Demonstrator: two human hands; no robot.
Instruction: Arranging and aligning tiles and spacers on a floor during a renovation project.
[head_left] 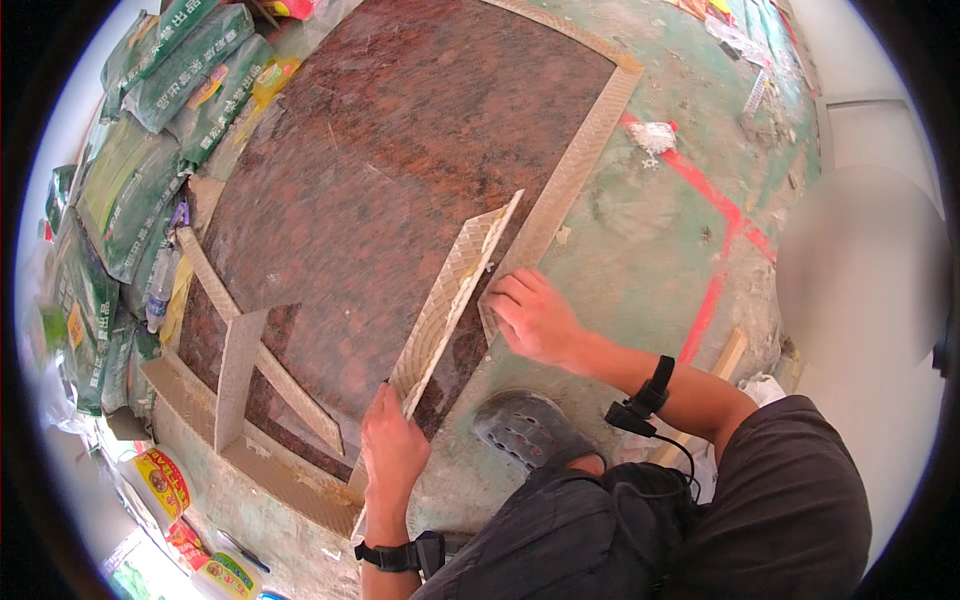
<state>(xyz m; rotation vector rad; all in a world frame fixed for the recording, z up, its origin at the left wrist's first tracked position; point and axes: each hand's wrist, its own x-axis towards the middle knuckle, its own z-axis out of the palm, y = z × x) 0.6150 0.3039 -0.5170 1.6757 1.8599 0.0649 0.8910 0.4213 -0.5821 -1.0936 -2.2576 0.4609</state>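
Observation:
My left hand (pixel 393 445) is closed on the lower end of a long beige strip (pixel 445 310) with a patterned face and rough yellowish residue along its edge, held at a slant over a reddish-brown speckled stone slab (pixel 370 130). My right hand (pixel 530 310) has curled fingers at the beige border strip (pixel 590 130) along the slab's right edge; whether it grips that strip is unclear. Two loose beige strips, one upright (pixel 240 370) and one slanted (pixel 205 270), cross at the slab's lower left. Another border strip (pixel 280 480) runs along the bottom edge.
Stacked green bags (pixel 145 195) and a plastic bottle (pixel 160 290) line the left. Tubs (pixel 160 485) stand lower left. The greenish floor (pixel 620 250) at right has red lines, a white lump (pixel 655 138) and a wooden batten (pixel 730 355). My shoe (pixel 520 425) is beside the slab.

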